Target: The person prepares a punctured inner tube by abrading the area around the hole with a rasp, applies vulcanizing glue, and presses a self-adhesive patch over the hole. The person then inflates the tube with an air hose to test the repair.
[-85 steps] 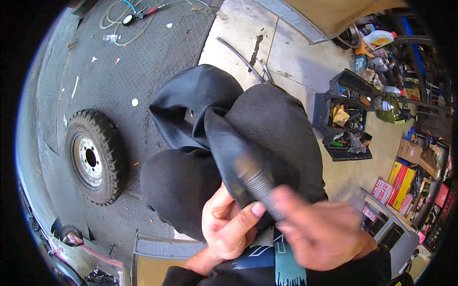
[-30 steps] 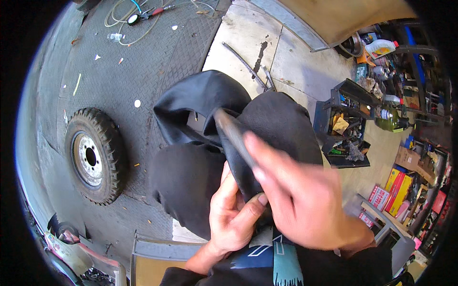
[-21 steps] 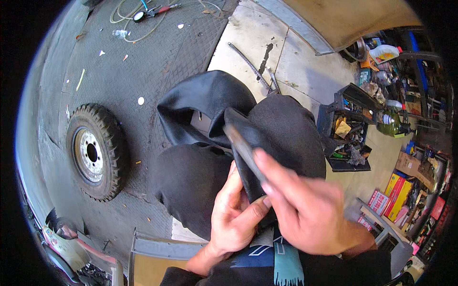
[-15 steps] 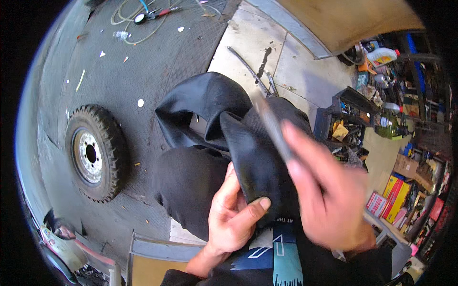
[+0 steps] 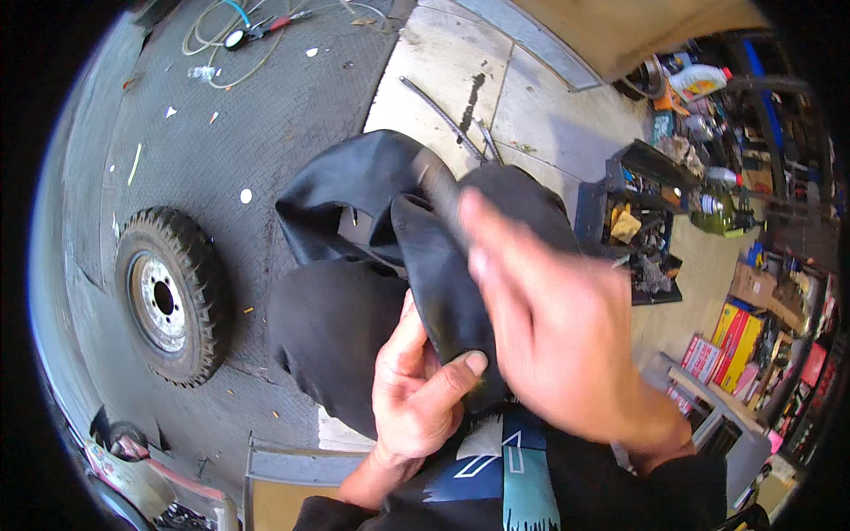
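Decent light overall, brightest on the pale floor tiles (image 5: 443, 53), which looked nearly washed out up top, with a soft bluish shadow farther right. The black rubber (image 5: 438, 279) had a dull sheen. Motion blur smeared the right hand (image 5: 558, 327) and its tool (image 5: 438, 186), but the left hand (image 5: 421, 389) was pretty crisp. Fisheye bent the edges into black corners. Shelving (image 5: 768, 84) at far right was dim, maybe a bit soft too.

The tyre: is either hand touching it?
No, the tyre sits apart on the dark floor, while the left hand pinches the black rubber tube and the right hand grips a tool.
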Demonstrator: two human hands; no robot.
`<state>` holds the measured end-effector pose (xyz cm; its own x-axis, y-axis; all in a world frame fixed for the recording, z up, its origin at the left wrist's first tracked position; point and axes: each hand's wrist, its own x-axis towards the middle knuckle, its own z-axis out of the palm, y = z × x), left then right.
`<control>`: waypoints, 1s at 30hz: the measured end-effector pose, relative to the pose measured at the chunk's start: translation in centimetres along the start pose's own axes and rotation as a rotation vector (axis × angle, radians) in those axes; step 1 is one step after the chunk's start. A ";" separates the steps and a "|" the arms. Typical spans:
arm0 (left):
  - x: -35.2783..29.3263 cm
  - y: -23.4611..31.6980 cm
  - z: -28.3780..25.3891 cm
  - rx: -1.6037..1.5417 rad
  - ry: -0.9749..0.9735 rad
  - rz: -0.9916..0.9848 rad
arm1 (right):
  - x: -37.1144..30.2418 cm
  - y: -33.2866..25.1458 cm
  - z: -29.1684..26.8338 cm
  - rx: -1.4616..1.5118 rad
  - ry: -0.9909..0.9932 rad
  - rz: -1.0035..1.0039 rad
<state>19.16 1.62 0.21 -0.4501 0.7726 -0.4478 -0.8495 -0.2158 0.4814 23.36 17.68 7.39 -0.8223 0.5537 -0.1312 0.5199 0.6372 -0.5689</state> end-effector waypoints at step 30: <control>0.3 0.1 0.3 -0.173 0.012 -0.020 | -2.3 0.5 -0.8 0.139 -0.095 -0.078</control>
<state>19.03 1.97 0.35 -0.4351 0.7706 -0.4656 -0.8925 -0.3011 0.3357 25.68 17.09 8.05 -0.8806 0.4481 -0.1542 0.4219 0.5928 -0.6860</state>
